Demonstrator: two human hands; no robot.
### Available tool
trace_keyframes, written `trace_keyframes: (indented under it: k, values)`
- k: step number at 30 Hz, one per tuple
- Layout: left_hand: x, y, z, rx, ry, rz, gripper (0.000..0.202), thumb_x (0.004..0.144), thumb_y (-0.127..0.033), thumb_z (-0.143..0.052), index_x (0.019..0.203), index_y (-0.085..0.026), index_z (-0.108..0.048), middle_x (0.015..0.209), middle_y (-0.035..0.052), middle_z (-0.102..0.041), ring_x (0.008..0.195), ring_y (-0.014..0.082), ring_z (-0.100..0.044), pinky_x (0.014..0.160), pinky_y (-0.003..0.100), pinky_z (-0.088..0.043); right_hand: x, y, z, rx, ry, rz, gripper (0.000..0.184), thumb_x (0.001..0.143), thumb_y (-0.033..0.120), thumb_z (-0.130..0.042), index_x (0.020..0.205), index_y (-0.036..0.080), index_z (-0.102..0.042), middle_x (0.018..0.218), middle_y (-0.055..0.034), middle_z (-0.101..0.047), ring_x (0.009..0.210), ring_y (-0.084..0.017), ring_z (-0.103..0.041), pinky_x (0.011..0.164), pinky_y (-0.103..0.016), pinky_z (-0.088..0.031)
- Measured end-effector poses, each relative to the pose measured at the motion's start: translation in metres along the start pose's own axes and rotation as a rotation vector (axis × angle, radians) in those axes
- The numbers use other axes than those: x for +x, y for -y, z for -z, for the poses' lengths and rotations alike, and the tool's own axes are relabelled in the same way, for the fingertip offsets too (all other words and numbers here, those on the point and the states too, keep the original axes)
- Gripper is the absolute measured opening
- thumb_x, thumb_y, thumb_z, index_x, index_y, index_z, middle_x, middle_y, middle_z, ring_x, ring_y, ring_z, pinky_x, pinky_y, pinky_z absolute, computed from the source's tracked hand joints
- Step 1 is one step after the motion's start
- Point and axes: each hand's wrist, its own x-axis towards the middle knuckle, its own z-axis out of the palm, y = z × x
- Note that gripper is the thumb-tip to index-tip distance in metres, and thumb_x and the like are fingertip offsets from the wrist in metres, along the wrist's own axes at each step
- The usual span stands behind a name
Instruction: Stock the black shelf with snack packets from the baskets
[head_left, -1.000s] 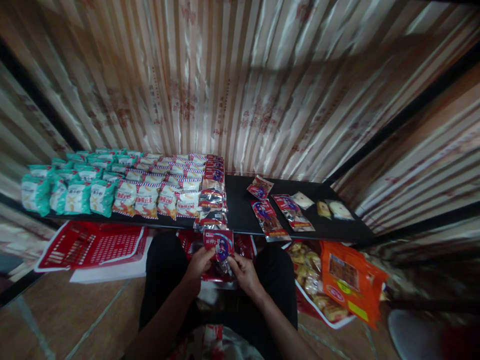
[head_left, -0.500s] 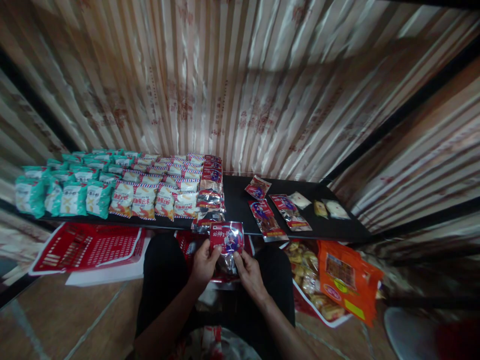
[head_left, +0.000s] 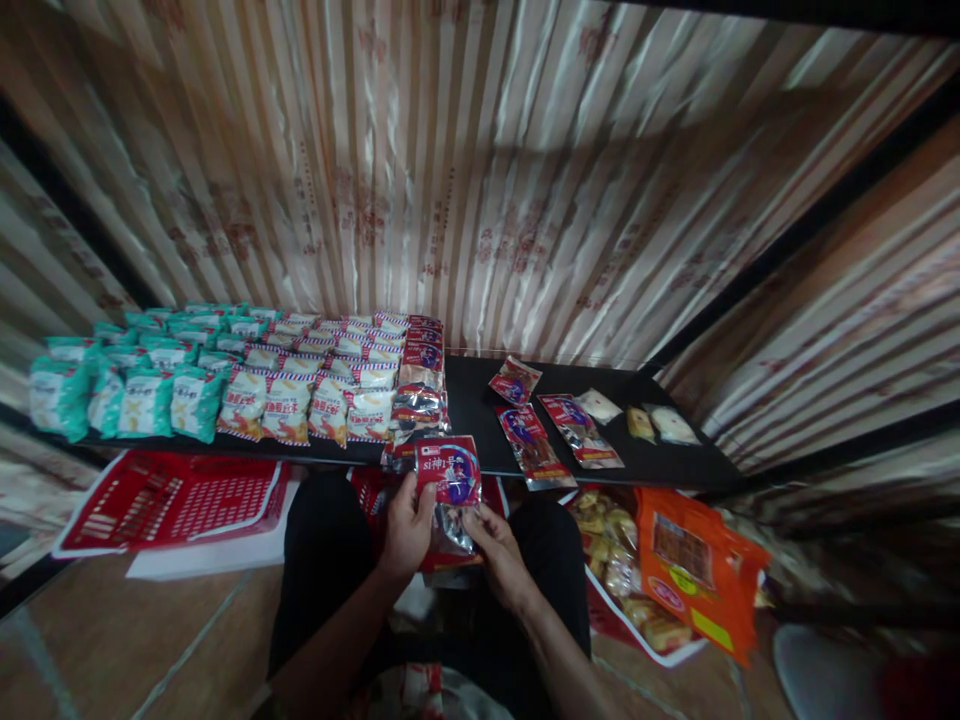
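Observation:
Between both hands I hold a red and purple snack packet (head_left: 450, 475) with a clear lower part, upright above my lap. My left hand (head_left: 407, 525) pinches its left edge, thumb on the front. Fingers of my right hand (head_left: 496, 545) close on its lower right edge. Just beyond it, a row of matching red packets (head_left: 418, 385) stands on the black shelf (head_left: 472, 400). To the row's left are several white and orange snack bags (head_left: 289, 405). Loose red packets (head_left: 529, 440) lie flat on the right.
Teal bags (head_left: 150, 400) fill the shelf's left end. Small white packets (head_left: 673, 425) lie at its right. Below are a red basket (head_left: 180, 500) on the left and a basket of snacks with an orange bag (head_left: 694, 565) on the right. A pleated curtain (head_left: 465, 180) hangs behind.
The packet has risen slightly and shifted a little left, and it now tilts. My right hand's fingers have moved a little along its lower right edge.

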Motion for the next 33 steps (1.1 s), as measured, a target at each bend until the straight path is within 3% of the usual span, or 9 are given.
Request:
trace_keyframes:
  k: [6, 12, 20, 25, 29, 33]
  values:
    - [0.007, -0.004, 0.004, 0.115, -0.024, -0.062, 0.023, 0.085, -0.039, -0.048, 0.087, -0.018, -0.056, 0.072, -0.0001, -0.061, 0.066, 0.0131, -0.056, 0.065, 0.023, -0.044, -0.005, 0.002, 0.005, 0.102, 0.148, -0.112, 0.038, 0.066, 0.038, -0.076, 0.099, 0.022, -0.067, 0.079, -0.0025, -0.07, 0.073, -0.019, -0.066, 0.071, -0.032, -0.049]
    - [0.01, -0.003, 0.005, 0.11, -0.007, -0.045, 0.023, 0.084, -0.041, -0.048, 0.085, -0.02, -0.055, 0.073, 0.0001, -0.062, 0.066, 0.0131, -0.057, 0.062, 0.021, -0.043, -0.001, -0.005, 0.006, 0.018, 0.087, -0.045, 0.038, 0.067, 0.039, -0.076, 0.1, 0.023, -0.068, 0.081, -0.0015, -0.071, 0.073, -0.019, -0.065, 0.071, -0.032, -0.05]
    - [0.019, 0.003, 0.01, 0.164, -0.046, 0.006, 0.024, 0.083, -0.043, -0.048, 0.087, -0.021, -0.056, 0.07, -0.001, -0.062, 0.064, 0.0134, -0.057, 0.062, 0.022, -0.044, 0.006, -0.005, 0.005, -0.164, 0.06, -0.055, 0.039, 0.064, 0.05, -0.074, 0.085, 0.018, -0.071, 0.065, -0.0011, -0.067, 0.061, -0.018, -0.062, 0.065, -0.031, -0.048]
    - [0.025, -0.004, 0.014, 0.213, 0.009, -0.017, 0.026, 0.085, -0.042, -0.044, 0.087, -0.02, -0.055, 0.075, 0.0003, -0.063, 0.068, 0.0141, -0.059, 0.064, 0.023, -0.043, 0.008, -0.001, 0.01, -0.228, 0.081, -0.039, 0.038, 0.07, 0.05, -0.069, 0.091, 0.019, -0.071, 0.079, -0.0026, -0.07, 0.072, -0.019, -0.063, 0.071, -0.031, -0.047]
    - [0.026, -0.012, 0.014, 0.216, 0.06, -0.022, 0.026, 0.085, -0.042, -0.045, 0.087, -0.019, -0.057, 0.077, 0.0016, -0.065, 0.07, 0.0151, -0.059, 0.066, 0.024, -0.044, 0.018, 0.006, 0.01, -0.133, 0.054, 0.0, 0.038, 0.074, 0.047, -0.067, 0.102, 0.022, -0.068, 0.086, -0.0021, -0.07, 0.079, -0.019, -0.063, 0.075, -0.032, -0.047]
    - [0.025, -0.016, 0.014, 0.206, 0.076, 0.013, 0.024, 0.083, -0.04, -0.047, 0.088, -0.02, -0.059, 0.078, 0.0017, -0.066, 0.073, 0.0158, -0.061, 0.069, 0.025, -0.046, 0.034, 0.013, 0.001, 0.035, -0.036, 0.039, 0.035, 0.07, 0.044, -0.072, 0.097, 0.021, -0.068, 0.08, -0.0019, -0.071, 0.078, -0.02, -0.064, 0.073, -0.033, -0.049]
